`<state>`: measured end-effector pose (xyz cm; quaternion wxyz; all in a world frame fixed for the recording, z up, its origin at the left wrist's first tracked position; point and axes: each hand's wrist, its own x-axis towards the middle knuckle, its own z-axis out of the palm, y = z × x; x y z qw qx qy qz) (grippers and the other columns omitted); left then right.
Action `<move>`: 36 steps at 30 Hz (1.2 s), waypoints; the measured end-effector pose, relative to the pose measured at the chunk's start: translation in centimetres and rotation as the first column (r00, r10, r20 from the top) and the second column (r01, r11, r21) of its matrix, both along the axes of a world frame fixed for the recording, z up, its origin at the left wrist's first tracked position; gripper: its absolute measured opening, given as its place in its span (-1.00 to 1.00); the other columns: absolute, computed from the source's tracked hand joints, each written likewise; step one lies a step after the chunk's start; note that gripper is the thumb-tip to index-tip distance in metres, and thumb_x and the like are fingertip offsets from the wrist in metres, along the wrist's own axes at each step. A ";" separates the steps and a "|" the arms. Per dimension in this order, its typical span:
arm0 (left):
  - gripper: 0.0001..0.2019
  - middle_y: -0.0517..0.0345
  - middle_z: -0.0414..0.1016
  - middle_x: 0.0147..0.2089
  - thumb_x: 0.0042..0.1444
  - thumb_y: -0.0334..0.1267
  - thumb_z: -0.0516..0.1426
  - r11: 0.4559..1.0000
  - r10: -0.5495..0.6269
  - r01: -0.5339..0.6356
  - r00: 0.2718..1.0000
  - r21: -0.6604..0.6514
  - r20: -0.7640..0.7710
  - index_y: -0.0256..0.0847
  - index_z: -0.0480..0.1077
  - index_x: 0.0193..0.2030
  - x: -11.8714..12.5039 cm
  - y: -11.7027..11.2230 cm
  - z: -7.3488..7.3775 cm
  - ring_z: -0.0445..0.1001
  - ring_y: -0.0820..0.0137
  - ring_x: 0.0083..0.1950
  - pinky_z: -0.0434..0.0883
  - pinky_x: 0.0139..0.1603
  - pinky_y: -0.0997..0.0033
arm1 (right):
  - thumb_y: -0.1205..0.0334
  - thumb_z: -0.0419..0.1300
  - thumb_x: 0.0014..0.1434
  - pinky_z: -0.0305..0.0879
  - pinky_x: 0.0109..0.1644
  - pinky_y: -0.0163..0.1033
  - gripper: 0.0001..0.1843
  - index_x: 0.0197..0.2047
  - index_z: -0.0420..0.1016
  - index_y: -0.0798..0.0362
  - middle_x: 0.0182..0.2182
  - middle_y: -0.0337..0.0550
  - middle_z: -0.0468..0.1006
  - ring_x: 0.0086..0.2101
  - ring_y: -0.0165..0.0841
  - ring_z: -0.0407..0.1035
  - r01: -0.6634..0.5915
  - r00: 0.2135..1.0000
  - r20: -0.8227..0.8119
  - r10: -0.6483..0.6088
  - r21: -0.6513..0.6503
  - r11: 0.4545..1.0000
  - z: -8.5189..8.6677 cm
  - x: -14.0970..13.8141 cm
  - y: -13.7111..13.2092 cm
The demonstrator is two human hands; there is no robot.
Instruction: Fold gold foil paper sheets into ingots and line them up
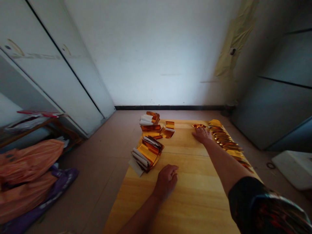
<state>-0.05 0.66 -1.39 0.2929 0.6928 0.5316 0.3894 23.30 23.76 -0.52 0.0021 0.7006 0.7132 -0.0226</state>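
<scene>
gold strips (225,140) just beside right grip (201,135)

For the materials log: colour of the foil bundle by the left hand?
The foil bundle is glossy gold-orange; head view shows it best.

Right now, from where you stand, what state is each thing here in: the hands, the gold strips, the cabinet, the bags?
left hand: open, empty, resting on the board
right hand: open, palm down, empty
wooden board: lying flat, gold foil on it
gold foil bundle: curled, stacked with white paper
gold foil strips: fanned in a row along the board's edge
white cabinet doors: shut
orange plastic bags: slumped in a heap
</scene>
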 end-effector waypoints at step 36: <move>-0.79 0.16 0.43 -0.34 -0.04 -0.47 0.02 1.000 0.016 -0.016 1.000 -0.002 0.003 -0.22 0.42 -0.28 0.0 0.0 0.1 0.39 0.44 -0.28 0.32 -0.22 0.47 | 0.16 -0.08 0.26 0.07 0.21 -0.13 -0.53 0.17 0.28 0.14 0.20 0.06 0.26 0.17 -0.23 0.11 -0.055 0.942 -0.310 0.127 0.232 0.971 -1.0 -5.7 -5.0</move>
